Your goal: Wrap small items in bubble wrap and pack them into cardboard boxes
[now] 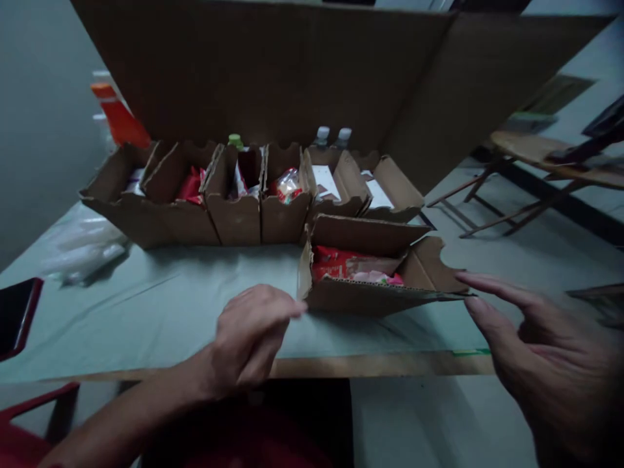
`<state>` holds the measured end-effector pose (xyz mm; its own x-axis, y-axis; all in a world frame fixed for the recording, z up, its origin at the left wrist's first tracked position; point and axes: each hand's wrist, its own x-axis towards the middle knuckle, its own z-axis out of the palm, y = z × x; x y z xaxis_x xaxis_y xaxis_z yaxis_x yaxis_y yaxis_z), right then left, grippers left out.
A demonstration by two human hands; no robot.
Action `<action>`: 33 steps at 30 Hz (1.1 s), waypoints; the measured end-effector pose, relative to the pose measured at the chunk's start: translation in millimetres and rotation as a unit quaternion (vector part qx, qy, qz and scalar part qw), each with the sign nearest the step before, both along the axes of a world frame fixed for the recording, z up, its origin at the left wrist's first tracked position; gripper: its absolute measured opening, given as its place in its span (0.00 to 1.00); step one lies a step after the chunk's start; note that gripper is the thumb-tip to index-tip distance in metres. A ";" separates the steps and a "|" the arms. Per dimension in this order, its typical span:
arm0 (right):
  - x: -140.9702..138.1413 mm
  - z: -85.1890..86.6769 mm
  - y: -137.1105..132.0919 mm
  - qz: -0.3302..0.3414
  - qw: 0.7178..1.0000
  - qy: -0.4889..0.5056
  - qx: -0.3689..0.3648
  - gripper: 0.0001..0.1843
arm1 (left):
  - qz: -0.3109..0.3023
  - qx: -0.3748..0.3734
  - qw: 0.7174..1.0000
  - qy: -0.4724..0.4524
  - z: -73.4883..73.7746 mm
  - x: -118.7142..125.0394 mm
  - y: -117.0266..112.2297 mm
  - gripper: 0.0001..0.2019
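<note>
A narrow cardboard box with an open top stands near the table's front edge. In it lie red packets and a pink-and-white packet. My left hand is just off the box's near left corner, fingers curled in, one fingertip pointing at the corner; nothing shows in it. At the box's right end is my right hand, thumb and forefinger spread around the flap's corner. The forefinger is at the flap's edge; whether it presses on it I cannot tell.
Behind, a row of similar cardboard boxes holds packets and cartons before a tall cardboard panel. Bottles stand behind the row. Clear plastic bags and a phone lie left. A wooden chair stands right.
</note>
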<state>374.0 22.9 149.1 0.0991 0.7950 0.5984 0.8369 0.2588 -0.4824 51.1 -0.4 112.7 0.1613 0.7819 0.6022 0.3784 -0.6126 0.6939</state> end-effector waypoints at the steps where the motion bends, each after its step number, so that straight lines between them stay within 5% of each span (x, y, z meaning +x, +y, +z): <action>1: 5.6 -7.8 0.2 -0.011 0.999 0.036 0.009 0.15 | 0.010 -0.014 1.000 0.003 -14.7 4.1 13.5 0.17; 5: 36.1 -48.0 8.1 -0.018 0.991 0.133 -0.015 0.32 | 0.013 -0.182 0.983 0.033 -77.3 24.1 49.0 0.42; 8: 51.1 -70.8 11.1 -0.031 0.986 0.166 0.007 0.43 | -0.039 -0.214 0.976 0.018 -103.9 38.7 64.0 0.50; 11: 56.8 -90.4 14.7 -0.011 0.973 0.231 0.001 0.46 | -0.051 -0.206 0.977 -0.010 -110.8 51.4 71.8 0.51; 16: 49.9 -125.7 45.2 0.077 0.946 0.260 -0.177 0.38 | -0.027 -0.221 0.974 -0.038 -115.5 68.1 71.6 0.45; 24: 31.3 -140.9 86.5 0.074 0.946 0.278 -0.151 0.35 | 0.001 -0.188 0.981 -0.037 -109.4 70.5 95.8 0.41; 28: 26.0 -148.4 84.1 0.061 0.945 0.266 -0.181 0.30 | 0.010 -0.195 0.980 -0.022 -128.9 69.6 94.2 0.41; 33: 28.3 -159.8 58.3 0.018 0.962 0.174 -0.211 0.30 | 0.007 -0.196 0.980 0.023 -155.4 63.0 61.2 0.45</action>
<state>402.4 81.1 -10.6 0.2024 0.9665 0.1576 0.6006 0.0046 -0.7995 114.1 60.8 -42.7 0.1683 0.9539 0.2484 0.4214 -0.2975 0.8567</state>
